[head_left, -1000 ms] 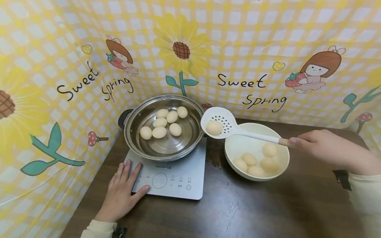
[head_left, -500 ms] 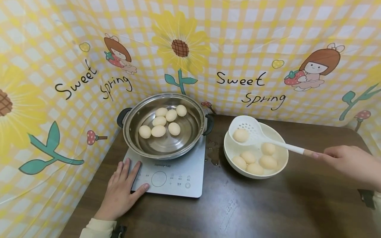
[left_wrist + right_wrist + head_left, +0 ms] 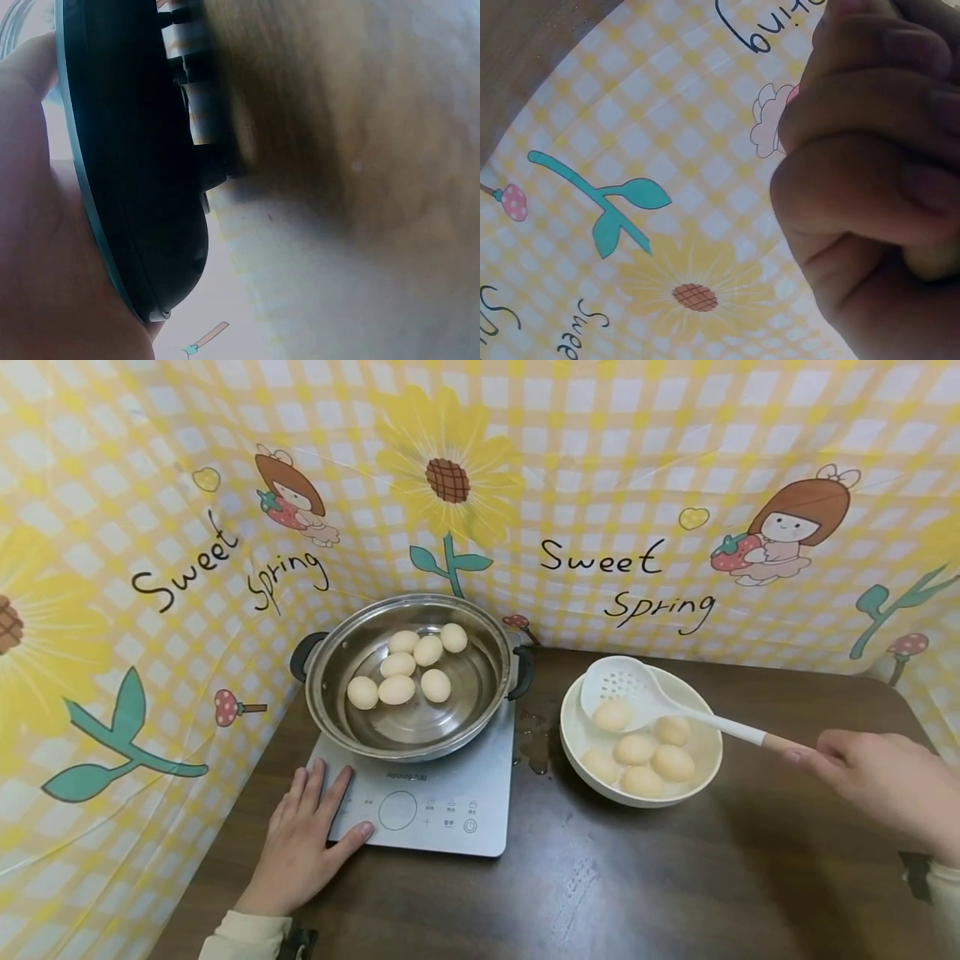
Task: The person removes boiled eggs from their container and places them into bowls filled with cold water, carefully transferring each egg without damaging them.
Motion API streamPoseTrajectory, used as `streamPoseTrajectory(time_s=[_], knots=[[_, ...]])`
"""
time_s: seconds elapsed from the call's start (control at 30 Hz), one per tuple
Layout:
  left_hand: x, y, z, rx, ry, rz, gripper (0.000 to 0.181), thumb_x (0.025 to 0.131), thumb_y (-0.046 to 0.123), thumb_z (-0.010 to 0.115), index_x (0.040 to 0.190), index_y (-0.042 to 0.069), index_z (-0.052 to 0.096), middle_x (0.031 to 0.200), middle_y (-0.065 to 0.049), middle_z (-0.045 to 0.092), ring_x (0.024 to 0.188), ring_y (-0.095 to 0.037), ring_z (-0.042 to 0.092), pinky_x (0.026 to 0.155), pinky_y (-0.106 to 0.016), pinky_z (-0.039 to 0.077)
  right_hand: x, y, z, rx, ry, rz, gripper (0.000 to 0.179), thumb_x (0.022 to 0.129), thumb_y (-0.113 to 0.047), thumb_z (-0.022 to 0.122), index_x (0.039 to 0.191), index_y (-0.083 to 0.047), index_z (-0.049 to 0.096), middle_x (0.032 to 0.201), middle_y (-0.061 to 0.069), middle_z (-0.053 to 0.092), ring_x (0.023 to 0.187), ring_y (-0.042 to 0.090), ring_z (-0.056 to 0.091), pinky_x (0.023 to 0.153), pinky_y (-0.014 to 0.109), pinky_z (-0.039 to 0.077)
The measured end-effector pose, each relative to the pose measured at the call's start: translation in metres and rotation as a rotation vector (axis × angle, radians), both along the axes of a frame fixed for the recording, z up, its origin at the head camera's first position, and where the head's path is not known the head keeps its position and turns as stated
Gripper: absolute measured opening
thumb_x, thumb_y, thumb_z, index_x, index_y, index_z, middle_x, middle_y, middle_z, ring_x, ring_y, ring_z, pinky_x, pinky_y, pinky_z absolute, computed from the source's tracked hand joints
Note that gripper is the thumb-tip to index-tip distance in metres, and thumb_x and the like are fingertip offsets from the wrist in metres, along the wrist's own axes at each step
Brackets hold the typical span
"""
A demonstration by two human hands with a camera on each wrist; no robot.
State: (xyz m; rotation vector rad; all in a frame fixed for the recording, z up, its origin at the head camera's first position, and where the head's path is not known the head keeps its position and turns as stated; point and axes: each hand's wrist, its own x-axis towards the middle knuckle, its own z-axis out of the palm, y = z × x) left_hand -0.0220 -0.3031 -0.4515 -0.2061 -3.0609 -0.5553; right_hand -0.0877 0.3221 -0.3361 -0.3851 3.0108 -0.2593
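Over at 11 o'clock inside the white bowl point(image 3: 678, 683), the holey head of a white skimmer point(image 3: 660, 703) sits tilted w/ a single egg point(image 3: 612, 714) at its lower edge. Right hand point(image 3: 873, 778), out at 3 o'clock from the bowl, has its fingers curled round the handle point(image 3: 786, 744). Left hand point(image 3: 300, 835) is spread w/ straight fingers, touching the 8 o'clock corner of the cooktop point(image 3: 480, 785), gripping nothing. Five eggs point(image 3: 634, 749) are already in the bowl, one nr the middle, the rest from 3 round to 8 o'clock. Seven more eggs point(image 3: 397, 665) lie in the steel pot point(image 3: 427, 727), which stands on the cooktop's 12 o'clock end.

So imo the step rn is dropping off an egg, pot to bowl. Next move prob calls for a bit more tilt, low & slow so it doesn't knock the others, then lifting the skimmer clear.

Hard to make out: can't tell if that egg's fully in the head or half off it, or how much water (if any) is in bowl or pot. Panel text point(image 3: 451, 807) = too small. Right sleeve point(image 3: 947, 893) is cut off at 4 o'clock. Left wrist view's mostly black casing point(image 3: 135, 165) + blur; right wrist view gets curled fingers & printed cloth point(image 3: 697, 127), no skimmer head afaict.
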Motion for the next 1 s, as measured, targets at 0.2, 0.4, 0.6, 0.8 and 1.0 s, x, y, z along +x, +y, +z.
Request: streamPoseTrajectory(time_s=[0.2,0.4,0.6,0.8,1.0], knots=[[0.001,-0.001,-0.001,0.001,0.006,0.006,0.082,0.098,0.053,0.061,0.16,0.009,0.029,0.165,-0.027,0.005,0.151,-0.046,0.002,0.108,-0.072,0.014,0.003,-0.005,0.001,0.002,0.126,0.01,0.038,0.105,-0.036,0.056,0.073,-0.016,0.056,0.057,-0.008,0.034,0.048,0.013,0.031,0.046,0.029,0.027],[0.002,-0.003,-0.002,0.003,0.004,0.007,0.083,0.098,0.053,0.06,0.161,0.01,0.028,0.165,-0.027,0.004,0.151,-0.045,0.001,0.108,-0.072,0.014,0.006,-0.009,0.004,-0.005,0.237,0.013,0.037,0.103,-0.038,0.061,0.076,-0.013,0.06,0.055,-0.009,0.034,0.046,0.012,0.031,0.043,0.03,0.027],[0.002,-0.004,-0.003,0.008,0.012,0.006,0.083,0.098,0.053,0.061,0.16,0.01,0.029,0.165,-0.026,0.005,0.151,-0.045,0.001,0.108,-0.071,0.014,0.008,-0.007,0.005,-0.056,0.293,-0.004,0.039,0.101,-0.038,0.063,0.08,-0.005,0.063,0.054,-0.009,0.034,0.044,0.012,0.029,0.041,0.028,0.026],[0.001,-0.004,-0.002,0.017,0.023,0.002,0.082,0.097,0.053,0.062,0.16,0.01,0.03,0.165,-0.026,0.006,0.151,-0.045,0.002,0.108,-0.071,0.014,0.009,-0.004,0.01,-0.123,0.237,-0.044,0.037,0.104,-0.035,0.059,0.08,-0.008,0.063,0.057,-0.007,0.033,0.045,0.008,0.026,0.04,0.026,0.025],[0.001,-0.002,-0.002,0.017,0.025,-0.002,0.082,0.098,0.053,0.061,0.16,0.01,0.03,0.165,-0.027,0.007,0.151,-0.043,0.001,0.109,-0.071,0.014,0.004,-0.012,0.018,-0.15,0.226,-0.028,0.029,0.103,-0.031,0.061,0.079,-0.015,0.064,0.057,-0.007,0.035,0.048,0.007,0.027,0.044,0.029,0.024]])
